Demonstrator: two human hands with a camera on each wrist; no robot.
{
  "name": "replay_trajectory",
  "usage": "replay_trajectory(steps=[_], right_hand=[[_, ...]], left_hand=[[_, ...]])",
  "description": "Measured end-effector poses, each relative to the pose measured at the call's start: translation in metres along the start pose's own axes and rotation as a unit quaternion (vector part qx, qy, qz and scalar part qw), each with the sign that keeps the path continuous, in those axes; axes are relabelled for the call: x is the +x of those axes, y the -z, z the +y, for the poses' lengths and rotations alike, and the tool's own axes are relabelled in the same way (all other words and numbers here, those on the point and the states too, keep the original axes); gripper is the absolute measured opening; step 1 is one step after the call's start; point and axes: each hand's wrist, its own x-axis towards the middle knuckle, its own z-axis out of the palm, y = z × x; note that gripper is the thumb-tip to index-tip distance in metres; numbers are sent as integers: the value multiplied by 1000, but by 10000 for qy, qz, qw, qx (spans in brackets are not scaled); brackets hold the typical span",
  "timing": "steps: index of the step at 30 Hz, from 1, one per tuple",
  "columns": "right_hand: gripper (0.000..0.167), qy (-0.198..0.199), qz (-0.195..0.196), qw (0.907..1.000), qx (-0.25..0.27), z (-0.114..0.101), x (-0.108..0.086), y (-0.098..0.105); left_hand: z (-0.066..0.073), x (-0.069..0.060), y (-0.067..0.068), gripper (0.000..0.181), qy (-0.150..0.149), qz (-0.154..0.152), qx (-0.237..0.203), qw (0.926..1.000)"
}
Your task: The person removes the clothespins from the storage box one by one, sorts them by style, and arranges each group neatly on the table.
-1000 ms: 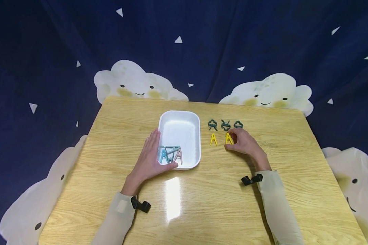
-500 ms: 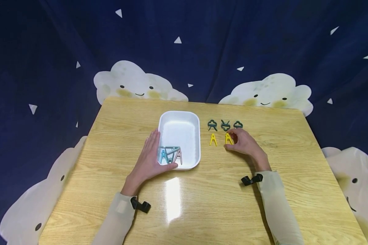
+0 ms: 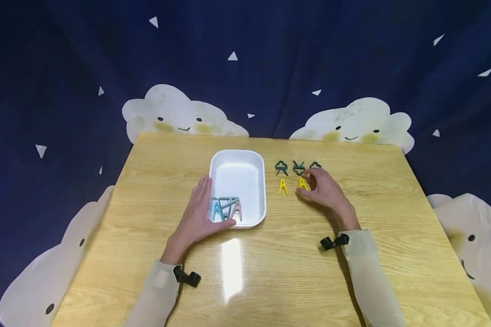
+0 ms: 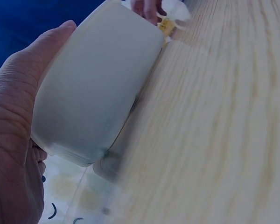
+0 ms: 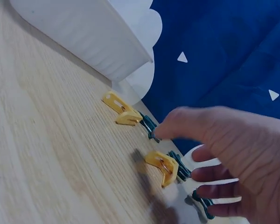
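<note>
While the left hand [image 3: 196, 212] lays straight fingers along the nine-o'clock side of a white tub [image 3: 245, 178], the right hand [image 3: 326, 193] has fingers apart around a yellow clip [image 5: 155, 159] at the tub's three o'clock; contact I cannot surely tell.

Centre of head view, on table [image 3: 294, 272]: tray [image 3: 249, 177]. In tray, lower left: tray clips [image 3: 236, 204], bunched. Along tray's left side: left hand [image 3: 196, 209], thumb at lower rim. Right of tray, upper row, left to right: rear-left clip [image 3: 281, 168], rear-middle clip [image 3: 298, 168], rear-right clip [image 3: 315, 162]. Before these: front-left clip [image 3: 283, 185], then front-right clip [image 3: 302, 182]. Right of latter: right hand [image 3: 328, 193], fingertips above and below, partly over rear-right clip. Behind table, across top of frame: curtain [image 3: 245, 77].
</note>
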Motion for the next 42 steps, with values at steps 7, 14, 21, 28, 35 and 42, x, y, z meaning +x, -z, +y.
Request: replay_trajectory(steps=[7, 14, 21, 28, 35, 42], right_hand=[[50, 407, 667, 9969, 81, -26, -2, 4], [42, 1065, 831, 9908, 74, -64, 2, 7], [32, 1426, 927, 9854, 23, -94, 9, 4], [4, 2303, 851, 9686, 384, -120, 19, -9], [7, 2460, 239, 9690, 63, -154, 24, -22], [19, 2712, -797, 9590, -206, -184, 34, -43]], left_hand=[[0, -2, -1, 141, 15, 25, -31, 10000], [-1, -1, -2, 142, 44, 35, -1, 10000], [1, 0, -1, 141, 5, 81, -85, 9999], [-1, -1, -1, 141, 60, 39, -82, 9999], [-1, -1, -1, 141, 90, -2, -73, 9999], [0, -1, -1, 141, 51, 20, 4, 10000]])
